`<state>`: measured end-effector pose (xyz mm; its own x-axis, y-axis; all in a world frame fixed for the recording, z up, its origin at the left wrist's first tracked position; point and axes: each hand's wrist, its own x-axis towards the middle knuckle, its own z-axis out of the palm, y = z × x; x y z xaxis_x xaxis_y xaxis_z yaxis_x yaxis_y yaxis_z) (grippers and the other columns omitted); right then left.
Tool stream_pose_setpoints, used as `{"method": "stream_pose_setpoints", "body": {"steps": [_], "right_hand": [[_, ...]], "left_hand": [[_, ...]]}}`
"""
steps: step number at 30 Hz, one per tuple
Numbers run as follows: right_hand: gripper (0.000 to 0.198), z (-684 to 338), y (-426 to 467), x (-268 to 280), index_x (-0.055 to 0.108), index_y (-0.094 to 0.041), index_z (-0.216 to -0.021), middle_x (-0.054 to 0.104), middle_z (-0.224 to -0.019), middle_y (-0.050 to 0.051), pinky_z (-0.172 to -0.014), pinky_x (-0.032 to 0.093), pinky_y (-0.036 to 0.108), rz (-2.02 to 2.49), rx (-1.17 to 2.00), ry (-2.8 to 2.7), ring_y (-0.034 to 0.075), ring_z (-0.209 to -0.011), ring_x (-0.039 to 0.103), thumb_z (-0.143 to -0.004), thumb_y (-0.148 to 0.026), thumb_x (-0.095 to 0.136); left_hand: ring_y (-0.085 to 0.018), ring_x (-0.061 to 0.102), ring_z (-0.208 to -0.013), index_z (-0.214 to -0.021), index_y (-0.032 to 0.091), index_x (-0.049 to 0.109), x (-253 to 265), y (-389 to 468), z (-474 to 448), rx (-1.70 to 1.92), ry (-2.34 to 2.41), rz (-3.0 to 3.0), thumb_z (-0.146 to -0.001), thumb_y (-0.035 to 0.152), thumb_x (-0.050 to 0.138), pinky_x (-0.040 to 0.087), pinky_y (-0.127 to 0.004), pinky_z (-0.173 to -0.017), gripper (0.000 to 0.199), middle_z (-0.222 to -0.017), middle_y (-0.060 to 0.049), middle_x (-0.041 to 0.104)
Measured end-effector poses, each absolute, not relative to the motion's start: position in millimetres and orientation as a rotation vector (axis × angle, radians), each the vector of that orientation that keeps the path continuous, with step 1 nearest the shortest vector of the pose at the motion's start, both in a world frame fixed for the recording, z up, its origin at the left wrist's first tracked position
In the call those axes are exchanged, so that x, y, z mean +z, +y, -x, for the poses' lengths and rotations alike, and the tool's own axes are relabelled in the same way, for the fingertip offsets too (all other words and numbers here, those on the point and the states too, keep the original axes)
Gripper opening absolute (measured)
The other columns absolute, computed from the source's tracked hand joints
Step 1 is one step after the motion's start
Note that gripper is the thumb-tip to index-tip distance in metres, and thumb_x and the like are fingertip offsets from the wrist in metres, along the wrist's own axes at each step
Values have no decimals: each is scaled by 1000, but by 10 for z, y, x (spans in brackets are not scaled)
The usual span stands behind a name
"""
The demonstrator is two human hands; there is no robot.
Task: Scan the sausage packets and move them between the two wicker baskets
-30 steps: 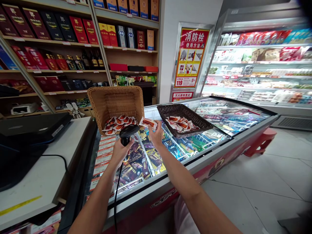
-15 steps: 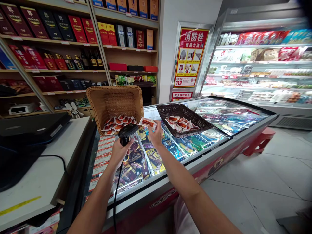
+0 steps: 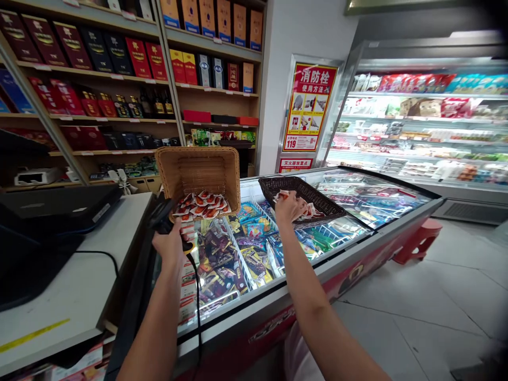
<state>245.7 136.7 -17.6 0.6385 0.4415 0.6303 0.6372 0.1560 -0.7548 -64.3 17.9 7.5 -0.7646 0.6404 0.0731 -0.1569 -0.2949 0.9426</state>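
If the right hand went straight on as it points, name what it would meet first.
Most likely the packets in the dark basket; the right hand may be touching them now, depth being unclear.

Stocked wooden shelves [image 3: 220,103] left, white wall [image 3: 275,106] and red-yellow poster [image 3: 309,106] mid, brightly lit open fridge [image 3: 397,50] right, pale tiled floor [image 3: 440,301], red stool [image 3: 427,229] on it.

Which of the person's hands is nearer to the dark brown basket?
The right. The right hand is over the dark brown basket, at the packets in it; the left hand, holding the black scanner, is farther left, near the tan basket.
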Motion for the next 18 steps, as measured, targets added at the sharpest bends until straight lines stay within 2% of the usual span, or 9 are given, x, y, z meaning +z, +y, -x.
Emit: {"method": "stream_pose_setpoints", "body": {"steps": [3, 5, 9, 11, 14, 18], "right_hand": [[18, -2433, 1403, -167, 60, -17, -109, 64, -123, 29, -105, 28, 59, 1442, -268, -958, 38, -132, 40, -92, -15, 53], [23, -2165, 1416, -155, 61, -15, -114, 59, -133, 29, -107, 26, 61, 1402, -300, -1032, 38, -133, 40, -93, -15, 52], [18, -1214, 1505, -132, 68, -15, -104, 66, -118, 21, -106, 35, 58, 1447, -69, -1404, 36, -119, 53, -92, -21, 56], [19, -718, 1593, -120, 70, -15, -102, 68, -117, 20, -106, 38, 54, 1501, 74, -1588, 35, -118, 56, -93, -22, 55], [27, -152, 1760, -86, 69, -15, -115, 66, -126, 22, -108, 36, 52, 1574, 202, -1723, 35, -126, 54, -96, -30, 55], [51, 242, 1976, -67, 62, -16, -133, 64, -133, 24, -110, 32, 56, 1614, 348, -1841, 39, -135, 48, -98, -53, 57]], "left_hand": [[-8, 43, -43, -90, 23, 48, 96, 175, 860, 2255, 1472, -385, -72, 33, 73, 41, -23, -40, 33, -60, 10, 48], [-8, 44, -44, -94, 23, 47, 76, 177, 947, 2307, 1489, -307, -76, 31, 69, 42, -24, -40, 30, -63, 10, 48], [-9, 47, -46, -101, 23, 47, 1, 195, 949, 2285, 1546, -379, -80, 37, 66, 45, -25, -42, 32, -69, 8, 50], [-10, 49, -45, -102, 22, 49, -44, 209, 903, 2280, 1580, -417, -79, 40, 67, 44, -25, -41, 35, -74, 6, 53], [-11, 52, -45, -102, 21, 50, -118, 231, 849, 2219, 1662, -503, -82, 51, 63, 45, -26, -41, 38, -74, 4, 56], [-13, 57, -45, -102, 21, 53, -224, 262, 844, 2167, 1725, -525, -84, 54, 63, 47, -28, -42, 39, -71, 4, 57]]}}
